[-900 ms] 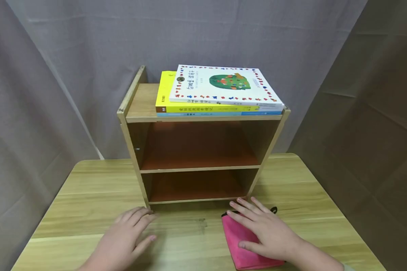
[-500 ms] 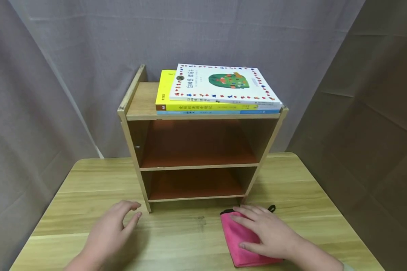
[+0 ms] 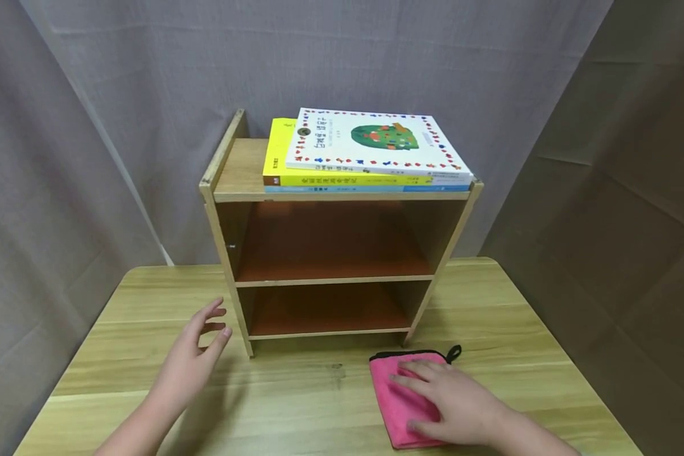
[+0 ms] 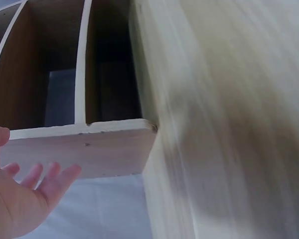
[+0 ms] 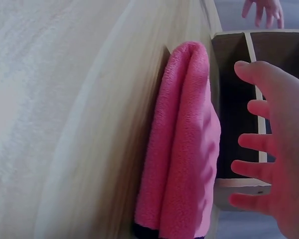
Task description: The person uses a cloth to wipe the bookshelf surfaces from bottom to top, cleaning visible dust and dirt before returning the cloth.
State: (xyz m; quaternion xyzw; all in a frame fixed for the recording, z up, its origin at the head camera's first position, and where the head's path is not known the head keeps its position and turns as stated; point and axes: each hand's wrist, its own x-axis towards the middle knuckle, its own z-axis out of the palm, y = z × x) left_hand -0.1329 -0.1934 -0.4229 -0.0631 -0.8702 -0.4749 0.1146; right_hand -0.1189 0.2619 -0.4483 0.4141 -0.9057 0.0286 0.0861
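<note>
A small wooden shelf stands on the table, two brown-floored compartments facing me. Beside its lower left side my left hand is raised with thumb and fingers apart. The left wrist view has that hand near the shelf's side panel, with nothing in its grasp. A folded pink cloth with black edging and a loop lies on the table, right of centre. Over this cloth is my right hand. Seen from the right wrist, its fingers are spread and apart from the thick fold of cloth.
Several books lie stacked on the shelf's top: a white one uppermost, a yellow one below, and a blue spine at the bottom. A grey curtain hangs behind, with a brown one on the right.
My left hand has moved off the shelf's front left foot, slightly left and then up along its left side. The right hand has shifted slightly toward me over the cloth.
</note>
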